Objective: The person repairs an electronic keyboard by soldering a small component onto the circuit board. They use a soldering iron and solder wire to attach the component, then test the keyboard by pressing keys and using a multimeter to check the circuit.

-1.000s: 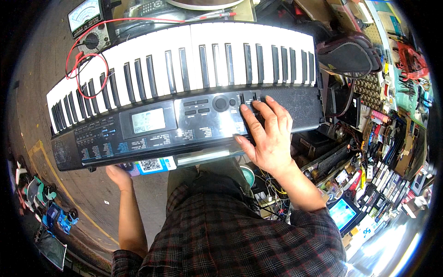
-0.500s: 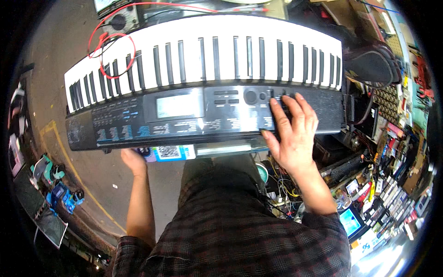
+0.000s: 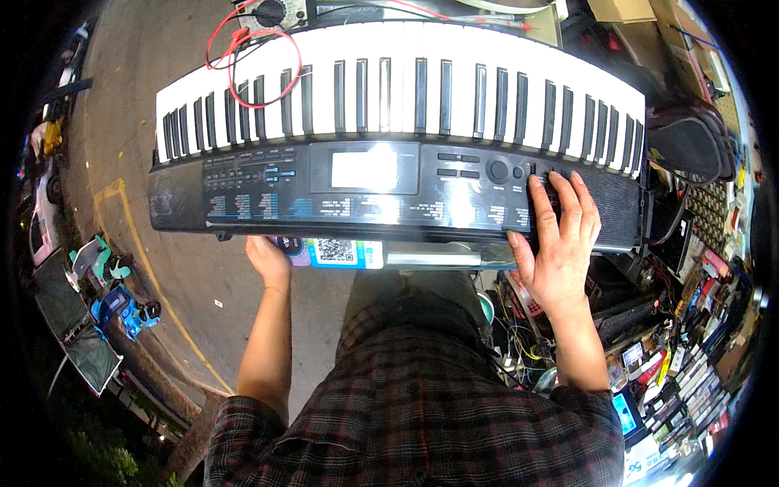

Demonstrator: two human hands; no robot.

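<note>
A black electronic keyboard (image 3: 300,207) with white and black keys, a small lit display and buttons spans the view. My right hand (image 3: 560,227) lies on the right part of its control panel, fingers spread, fingertips at the small controls beside the round dial. My left hand (image 3: 268,261) is at the lower front edge, its fingers mostly hidden beneath the keyboard, beside a blue card with a square code (image 3: 357,253). Red and black test leads (image 3: 268,105) loop over the keys from an analog meter (image 3: 268,12) behind.
A glass-topped surface (image 3: 430,258) shows below the keyboard. A padded black bag (image 3: 682,142) sits at right, above dense clutter with cables (image 3: 527,349) and a lit screen (image 3: 623,412). On the left are pavement with a yellow line (image 3: 162,300), blue and mint wheeled items (image 3: 122,312) and parked vehicles (image 3: 45,227).
The view has swung, so the keyboard and both hands appear farther right and the keyboard more level. My right hand's fingers stay on the controls; my left hand stays at the front edge.
</note>
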